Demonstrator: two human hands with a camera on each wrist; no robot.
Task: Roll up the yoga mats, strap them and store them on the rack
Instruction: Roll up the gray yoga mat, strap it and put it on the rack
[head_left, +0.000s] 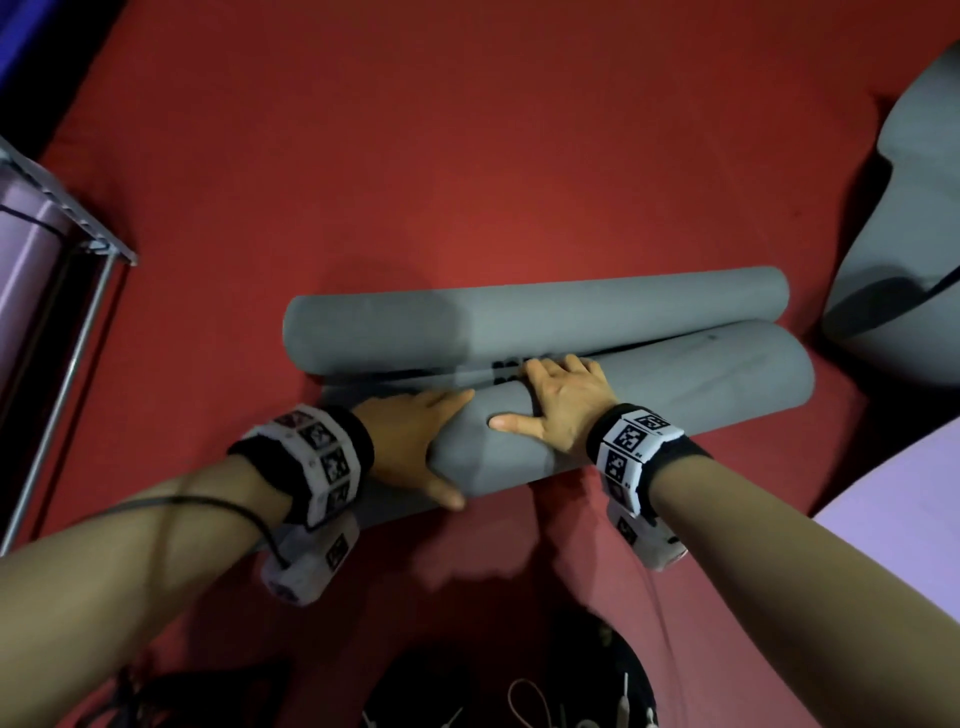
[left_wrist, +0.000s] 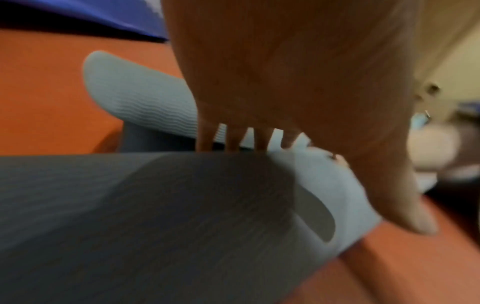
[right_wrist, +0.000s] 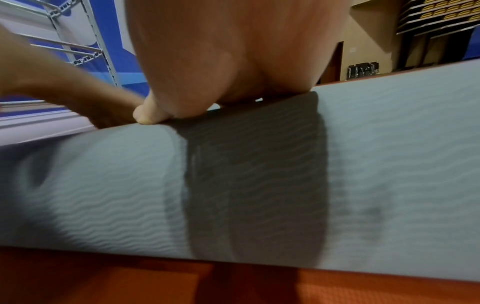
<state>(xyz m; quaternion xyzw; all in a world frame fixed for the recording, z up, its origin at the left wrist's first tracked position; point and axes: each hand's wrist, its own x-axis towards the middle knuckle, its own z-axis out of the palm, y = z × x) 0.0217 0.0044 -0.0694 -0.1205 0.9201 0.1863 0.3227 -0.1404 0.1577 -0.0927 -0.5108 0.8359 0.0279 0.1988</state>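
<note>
Two grey yoga mat rolls lie side by side on the red floor: a near roll (head_left: 675, 384) and a far roll (head_left: 519, 317). A dark strap (head_left: 506, 368) shows in the gap between them. My left hand (head_left: 415, 441) presses on the near roll with straight fingers, its thumb down the near side. My right hand (head_left: 556, 400) lies flat on top of the same roll (right_wrist: 259, 174), thumb spread, its fingers reaching over toward the strap. In the left wrist view my left hand's fingers (left_wrist: 233, 135) rest on the near roll (left_wrist: 155, 205), with the far roll (left_wrist: 135, 98) behind.
A metal rack (head_left: 78, 228) stands at the left with a lilac rolled mat (head_left: 21, 260) on it. Another grey mat (head_left: 909, 234) lies loosely folded at the right, and a lilac mat (head_left: 909, 519) at the lower right. A dark bag (head_left: 519, 691) sits by my knees.
</note>
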